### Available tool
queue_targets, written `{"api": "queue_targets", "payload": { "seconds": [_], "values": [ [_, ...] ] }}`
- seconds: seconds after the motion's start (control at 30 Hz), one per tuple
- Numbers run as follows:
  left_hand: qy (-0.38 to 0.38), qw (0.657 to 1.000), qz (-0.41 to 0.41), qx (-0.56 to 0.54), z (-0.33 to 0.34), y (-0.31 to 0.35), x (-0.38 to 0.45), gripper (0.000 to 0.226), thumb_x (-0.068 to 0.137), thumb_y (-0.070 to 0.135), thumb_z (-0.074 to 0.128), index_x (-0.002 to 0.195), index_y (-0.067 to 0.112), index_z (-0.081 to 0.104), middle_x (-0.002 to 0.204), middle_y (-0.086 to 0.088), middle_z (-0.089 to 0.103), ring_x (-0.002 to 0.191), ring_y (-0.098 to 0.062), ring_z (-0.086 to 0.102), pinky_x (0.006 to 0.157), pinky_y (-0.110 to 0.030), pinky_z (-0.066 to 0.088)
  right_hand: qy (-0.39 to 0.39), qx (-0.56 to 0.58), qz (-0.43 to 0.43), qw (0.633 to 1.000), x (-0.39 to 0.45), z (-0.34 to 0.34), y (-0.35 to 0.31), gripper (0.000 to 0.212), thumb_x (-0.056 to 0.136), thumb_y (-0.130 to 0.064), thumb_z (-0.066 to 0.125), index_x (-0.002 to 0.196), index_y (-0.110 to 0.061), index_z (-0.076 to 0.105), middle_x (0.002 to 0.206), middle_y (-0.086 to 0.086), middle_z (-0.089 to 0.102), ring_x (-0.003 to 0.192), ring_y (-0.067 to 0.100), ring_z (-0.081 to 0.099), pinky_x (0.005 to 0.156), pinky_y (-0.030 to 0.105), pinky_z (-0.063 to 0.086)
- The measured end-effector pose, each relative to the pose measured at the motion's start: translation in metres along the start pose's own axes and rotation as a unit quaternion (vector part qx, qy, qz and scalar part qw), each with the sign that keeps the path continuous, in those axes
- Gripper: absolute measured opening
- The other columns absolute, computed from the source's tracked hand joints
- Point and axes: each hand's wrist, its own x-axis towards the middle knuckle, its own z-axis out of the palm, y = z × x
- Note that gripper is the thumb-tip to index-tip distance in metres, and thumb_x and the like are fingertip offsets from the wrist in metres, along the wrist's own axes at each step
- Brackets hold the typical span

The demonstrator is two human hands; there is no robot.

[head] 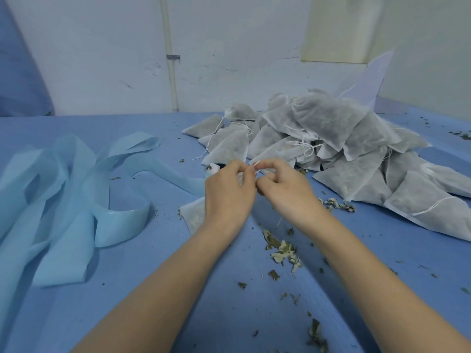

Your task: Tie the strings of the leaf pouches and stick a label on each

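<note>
From the head view, two hands meet at the centre of the frame: the left hand (228,192) and the right hand (285,189) each pinch the white string (255,166) between curled fingertips. One pouch (193,215) lies under the left hand, mostly hidden. A heap of well over a dozen filled pouches (331,138) fills the upper right. Light-blue strips (71,189) lie left; leaf crumbs (283,250) scatter on the blue table (229,314).
</note>
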Motion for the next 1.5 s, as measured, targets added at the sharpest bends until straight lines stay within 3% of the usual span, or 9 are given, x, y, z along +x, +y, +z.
{"api": "queue_targets", "payload": {
  "seconds": [0.17, 0.27, 0.4, 0.53, 0.63, 0.73, 0.9, 1.27, 1.5],
  "values": [
    [0.007, 0.997, -0.044, -0.061, -0.001, 0.000, 0.002, 0.019, 0.090, 0.024, 0.053, 0.077, 0.020, 0.065, 0.060, 0.015, 0.062, 0.067, 0.011, 0.052, 0.062, -0.003, 0.035, 0.033, 0.032, 0.027, 0.999, 0.004, -0.001, 0.007, 0.005, 0.090, -0.020, 0.057, 0.093, -0.022, 0.054, 0.062, -0.009, 0.054, 0.052, 0.001, 0.046, 0.056, 0.018, 0.038],
    [0.012, 0.987, -0.093, -0.133, -0.003, -0.001, 0.005, 0.020, 0.088, 0.025, 0.055, 0.070, 0.024, 0.065, 0.058, 0.019, 0.064, 0.066, 0.005, 0.054, 0.064, -0.014, 0.039, -0.008, 0.090, 0.065, 0.994, 0.006, -0.006, 0.011, 0.013, 0.090, -0.029, 0.062, 0.082, -0.020, 0.067, 0.059, -0.014, 0.053, 0.048, 0.004, 0.040, 0.052, 0.020, 0.032],
    [-0.029, 0.962, -0.125, -0.242, -0.004, -0.003, 0.006, 0.035, 0.088, 0.019, 0.058, 0.054, 0.026, 0.064, 0.058, 0.011, 0.062, 0.076, -0.017, 0.060, 0.079, -0.032, 0.046, -0.049, 0.135, 0.066, 0.987, 0.006, -0.011, 0.015, 0.022, 0.090, -0.031, 0.064, 0.094, -0.013, 0.076, 0.046, -0.023, 0.051, 0.040, 0.003, 0.034, 0.042, 0.011, 0.030],
    [-0.093, 0.950, -0.105, -0.279, -0.006, 0.000, 0.002, 0.039, 0.089, 0.015, 0.058, 0.052, 0.027, 0.065, 0.053, 0.013, 0.054, 0.060, -0.005, 0.051, 0.066, -0.020, 0.038, -0.034, 0.174, 0.098, 0.979, 0.008, -0.017, 0.016, 0.014, 0.084, -0.027, 0.071, 0.081, -0.014, 0.077, 0.046, -0.018, 0.045, 0.042, 0.004, 0.030, 0.040, 0.014, 0.027],
    [-0.088, 0.986, -0.007, -0.142, -0.006, 0.000, -0.002, 0.027, 0.087, 0.023, 0.059, 0.062, 0.030, 0.066, 0.053, 0.014, 0.053, 0.056, 0.002, 0.049, 0.057, -0.010, 0.034, -0.034, 0.235, 0.128, 0.963, 0.010, -0.021, 0.017, 0.035, 0.080, -0.018, 0.075, 0.046, -0.020, 0.066, 0.047, -0.011, 0.032, 0.044, 0.006, 0.020, 0.038, 0.016, 0.020],
    [-0.046, 0.995, 0.091, -0.005, -0.004, -0.001, -0.005, 0.016, 0.090, 0.022, 0.057, 0.080, 0.019, 0.069, 0.062, 0.014, 0.055, 0.062, -0.001, 0.049, 0.059, -0.010, 0.034, -0.035, 0.288, 0.149, 0.945, 0.012, -0.022, 0.016, 0.013, 0.080, -0.013, 0.073, 0.069, -0.009, 0.068, 0.048, -0.009, 0.028, 0.045, 0.007, 0.016, 0.036, 0.016, 0.017],
    [0.014, 0.984, 0.154, 0.090, 0.000, -0.004, -0.005, 0.017, 0.092, 0.020, 0.055, 0.083, 0.011, 0.066, 0.080, 0.001, 0.066, 0.077, -0.014, 0.051, 0.065, -0.019, 0.028, -0.048, 0.328, 0.137, 0.933, 0.012, -0.024, 0.015, 0.024, 0.078, -0.029, 0.074, 0.081, -0.005, 0.070, 0.052, -0.008, 0.033, 0.044, 0.006, 0.021, 0.035, 0.015, 0.020],
    [0.029, 0.999, 0.002, 0.015, 0.006, -0.004, -0.006, 0.018, 0.094, 0.029, 0.049, 0.087, 0.016, 0.059, 0.085, 0.006, 0.061, 0.079, -0.012, 0.050, 0.063, -0.017, 0.026, 0.041, 0.208, 0.056, 0.976, 0.003, -0.008, 0.011, 0.013, 0.086, -0.021, 0.070, 0.089, -0.010, 0.076, 0.040, -0.022, 0.047, 0.036, 0.003, 0.034, 0.040, 0.012, 0.030],
    [-0.021, 0.992, -0.102, -0.071, 0.004, -0.003, 0.000, 0.016, 0.094, 0.026, 0.049, 0.082, 0.021, 0.059, 0.076, 0.012, 0.063, 0.069, 0.000, 0.053, 0.055, -0.012, 0.036, -0.032, 0.407, 0.157, 0.899, 0.005, -0.004, 0.007, 0.014, 0.090, -0.013, 0.062, 0.092, 0.000, 0.069, 0.048, -0.009, 0.025, 0.041, 0.005, 0.017, 0.034, 0.015, 0.016]
  ]
}}
